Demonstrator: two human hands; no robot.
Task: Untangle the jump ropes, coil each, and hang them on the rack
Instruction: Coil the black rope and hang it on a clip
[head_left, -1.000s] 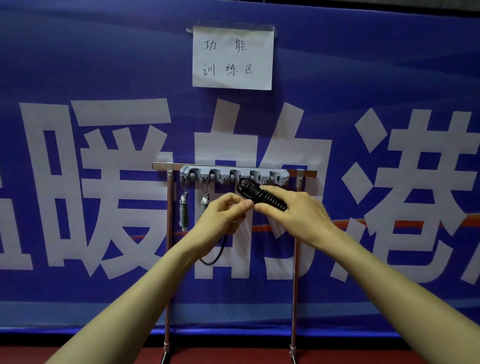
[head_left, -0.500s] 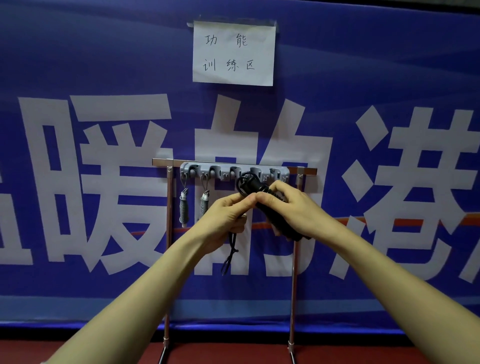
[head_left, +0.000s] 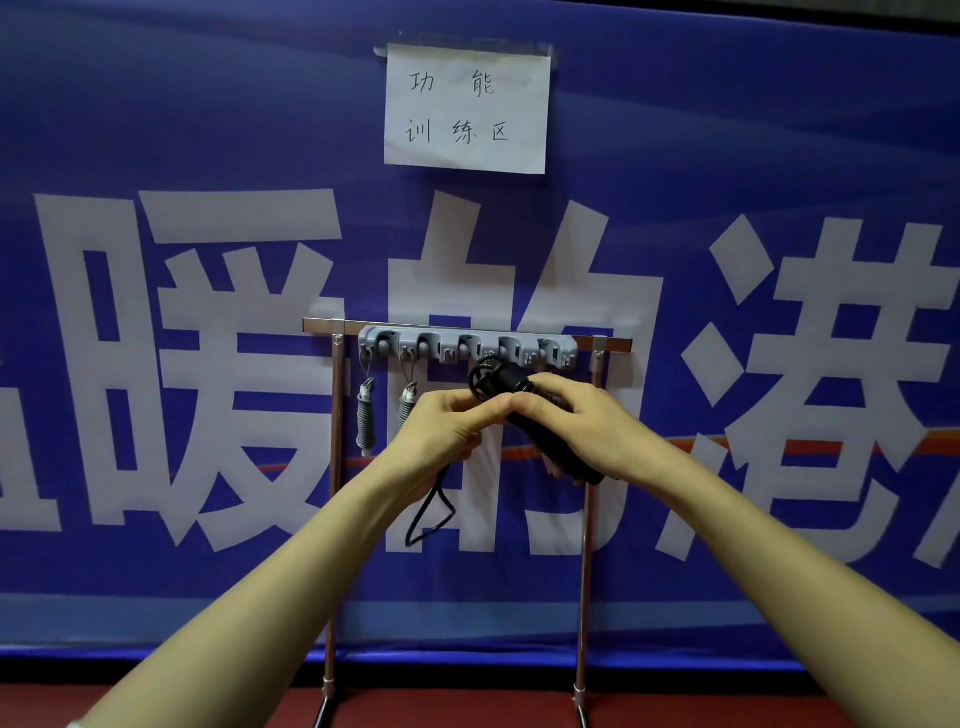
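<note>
A grey hook rack (head_left: 467, 347) sits on a metal stand's top bar (head_left: 332, 326) in front of me. Two grey coiled jump ropes (head_left: 365, 418) hang from its left hooks. My right hand (head_left: 582, 421) grips the black jump rope (head_left: 498, 378) by its handles, its cord loop raised just below the rack's middle hooks. My left hand (head_left: 441, 431) pinches the black cord beside the right thumb. A loop of black cord (head_left: 428, 512) dangles under the left hand. The second grey rope (head_left: 407, 402) is partly hidden by my left hand.
A blue banner (head_left: 156, 156) with large white characters fills the background, with a white paper sign (head_left: 467, 106) taped above the rack. The stand's two metal legs (head_left: 584, 571) run down to a red floor (head_left: 467, 712).
The black handles have tilted from nearly level to pointing down-right in my right hand. The dangling cord under my left hand has tightened into a narrow loop. Both hands stay below the rack.
</note>
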